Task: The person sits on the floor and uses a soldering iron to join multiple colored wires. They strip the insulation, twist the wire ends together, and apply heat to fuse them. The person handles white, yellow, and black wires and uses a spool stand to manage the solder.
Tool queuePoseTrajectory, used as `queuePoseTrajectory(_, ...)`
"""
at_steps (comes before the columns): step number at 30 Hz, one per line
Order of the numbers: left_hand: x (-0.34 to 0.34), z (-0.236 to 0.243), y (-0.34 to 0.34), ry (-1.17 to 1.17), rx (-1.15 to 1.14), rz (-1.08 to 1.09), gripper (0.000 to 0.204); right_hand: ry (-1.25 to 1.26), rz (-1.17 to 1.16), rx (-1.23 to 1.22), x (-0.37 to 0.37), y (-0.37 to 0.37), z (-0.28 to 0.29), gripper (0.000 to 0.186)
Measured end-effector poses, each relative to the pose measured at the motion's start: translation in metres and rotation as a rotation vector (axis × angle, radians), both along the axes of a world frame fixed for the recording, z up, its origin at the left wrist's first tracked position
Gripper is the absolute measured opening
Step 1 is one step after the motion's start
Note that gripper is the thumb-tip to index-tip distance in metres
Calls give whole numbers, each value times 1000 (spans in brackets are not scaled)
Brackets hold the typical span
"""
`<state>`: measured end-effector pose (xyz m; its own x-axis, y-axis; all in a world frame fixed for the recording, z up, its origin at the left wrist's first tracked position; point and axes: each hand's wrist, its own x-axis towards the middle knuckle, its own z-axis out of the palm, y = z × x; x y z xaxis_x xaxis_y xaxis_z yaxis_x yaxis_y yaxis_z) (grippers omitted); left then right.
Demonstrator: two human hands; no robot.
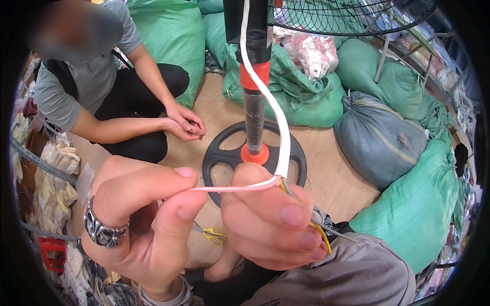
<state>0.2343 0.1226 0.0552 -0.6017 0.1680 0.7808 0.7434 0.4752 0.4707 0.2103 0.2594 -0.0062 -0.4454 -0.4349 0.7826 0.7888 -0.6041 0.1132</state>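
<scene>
My left hand [138, 219], with a silver ring on one finger, pinches a thin pink inner wire [224, 188] between thumb and forefinger. My right hand [270, 224] grips the end of a white cable [278, 120] where it splits into pink, yellow and grey wires [319, 232]. The cable runs up along the pole of a standing fan [254, 102], whose round black base [222, 155] rests on the floor just behind my hands. Both hands are held close to the camera, almost touching.
Another person [97, 92] in a grey shirt crouches at the left, hands together. Yellow-handled scissors [214, 234] lie on the wooden floor below my hands. Large green and grey sacks [383, 132] are piled behind and to the right. The fan's wire grille [347, 15] hangs overhead.
</scene>
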Motion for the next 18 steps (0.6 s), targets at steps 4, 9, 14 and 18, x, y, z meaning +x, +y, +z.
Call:
queuePoseTrajectory(4,-1,-1,-1,-48,38,-12,18,-25,23,-15,4,-3,0,24)
queuePoseTrajectory(9,4,-4,-2,-113,130,2,22,-15,-6,8,3,-5,-2,24)
queuePoseTrajectory(14,5,-6,-8,-170,180,-33,28,-13,-172,148,3,-3,-5,23)
queuePoseTrajectory(18,10,-10,-17,-313,310,-171,41,10,-336,309,1,0,-9,24)
